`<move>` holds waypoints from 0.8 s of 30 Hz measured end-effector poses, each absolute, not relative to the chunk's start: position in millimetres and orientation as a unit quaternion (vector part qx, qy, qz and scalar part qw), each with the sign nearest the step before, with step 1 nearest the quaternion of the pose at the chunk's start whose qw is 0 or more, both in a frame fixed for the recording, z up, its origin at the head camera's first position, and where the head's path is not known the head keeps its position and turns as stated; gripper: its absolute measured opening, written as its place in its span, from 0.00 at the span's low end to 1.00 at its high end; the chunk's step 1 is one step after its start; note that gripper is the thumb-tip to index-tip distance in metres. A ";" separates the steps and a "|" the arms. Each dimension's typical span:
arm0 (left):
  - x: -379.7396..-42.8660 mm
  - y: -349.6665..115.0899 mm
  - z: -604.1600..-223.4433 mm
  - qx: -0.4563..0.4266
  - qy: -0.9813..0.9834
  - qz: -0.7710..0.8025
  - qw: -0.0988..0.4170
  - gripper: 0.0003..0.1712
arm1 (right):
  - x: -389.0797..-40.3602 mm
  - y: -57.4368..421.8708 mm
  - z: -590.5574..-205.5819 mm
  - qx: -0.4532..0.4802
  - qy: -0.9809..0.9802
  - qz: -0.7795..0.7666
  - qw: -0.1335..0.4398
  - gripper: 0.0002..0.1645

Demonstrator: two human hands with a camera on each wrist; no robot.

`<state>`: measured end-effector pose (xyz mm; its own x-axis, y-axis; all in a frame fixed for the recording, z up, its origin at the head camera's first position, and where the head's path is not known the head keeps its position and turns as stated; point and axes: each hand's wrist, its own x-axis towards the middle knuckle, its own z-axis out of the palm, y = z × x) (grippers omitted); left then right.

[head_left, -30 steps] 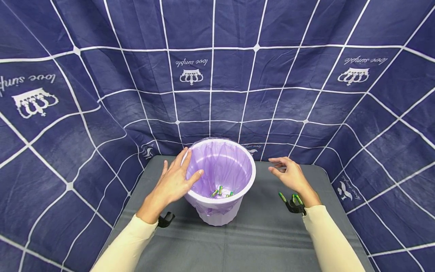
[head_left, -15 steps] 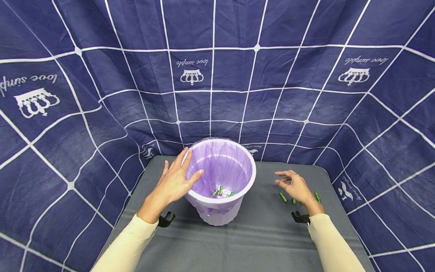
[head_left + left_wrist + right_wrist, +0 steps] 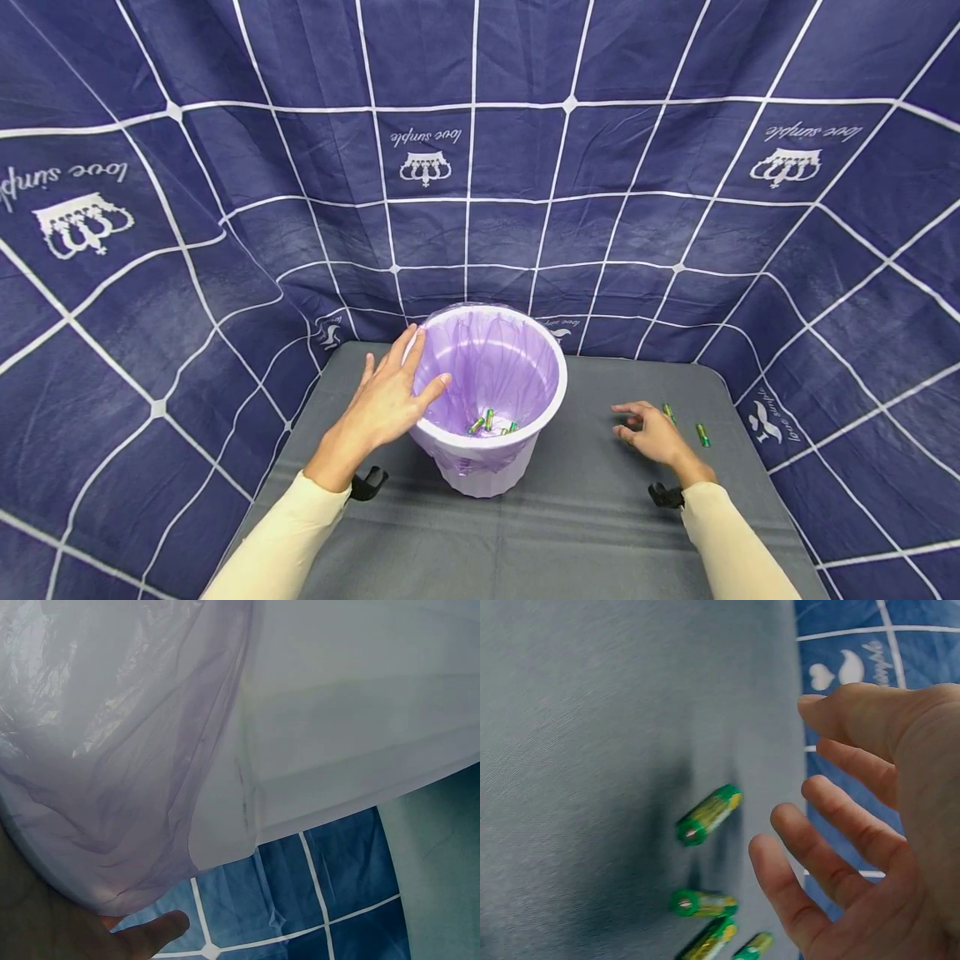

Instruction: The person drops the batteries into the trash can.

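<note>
A pale purple trash bin [image 3: 480, 479] lined with a thin purple plastic bag [image 3: 487, 358] stands upright on the grey table. Several green and yellow batteries [image 3: 490, 419] lie at its bottom. My left hand [image 3: 384, 400] rests on the left side of the rim, fingers straight and thumb over the opening; the left wrist view shows the bin's outer wall [image 3: 352, 727] close up. Right of the bin, my right hand [image 3: 656, 435] hovers with loosely bent fingers, holding nothing. Several loose batteries [image 3: 709, 814] lie below it; the hand hides some in the head view.
The grey table [image 3: 570, 533] ends at dark blue curtains [image 3: 502, 233] with white grid lines, which hang at the back and both sides. One loose battery [image 3: 702, 435] lies right of my right hand, another battery [image 3: 668, 412] just beyond it.
My right hand has moved away from the bin, rightward and nearer to me, over the loose batteries. Batteries on its left are now covered and ones on its right show. My left hand stays put.
</note>
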<state>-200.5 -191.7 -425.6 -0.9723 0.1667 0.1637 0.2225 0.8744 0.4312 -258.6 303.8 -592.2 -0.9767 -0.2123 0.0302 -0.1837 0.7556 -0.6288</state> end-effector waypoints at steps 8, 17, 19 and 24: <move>-200.3 -191.7 -424.5 -0.100 -0.966 -0.231 0.056 0.58 | -253.3 307.4 -610.8 -0.117 0.937 -0.328 0.037 0.26; -199.9 -191.1 -423.8 -0.101 -0.967 -0.228 0.052 0.58 | -250.1 312.1 -631.5 -0.122 0.945 -0.303 0.013 0.27; -200.2 -191.3 -424.0 -0.101 -0.967 -0.229 0.053 0.58 | -250.0 312.2 -633.2 -0.124 0.943 -0.309 0.011 0.27; -200.5 -190.7 -424.0 -0.101 -0.966 -0.230 0.056 0.57 | -249.6 312.7 -638.8 -0.136 0.934 -0.329 0.006 0.25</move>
<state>-200.5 -190.7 -424.0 -0.9732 0.1702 0.1549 0.2218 0.8732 0.4340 -249.6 312.7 -638.8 -0.9629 -0.2580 0.0787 -0.2503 0.7464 -0.6166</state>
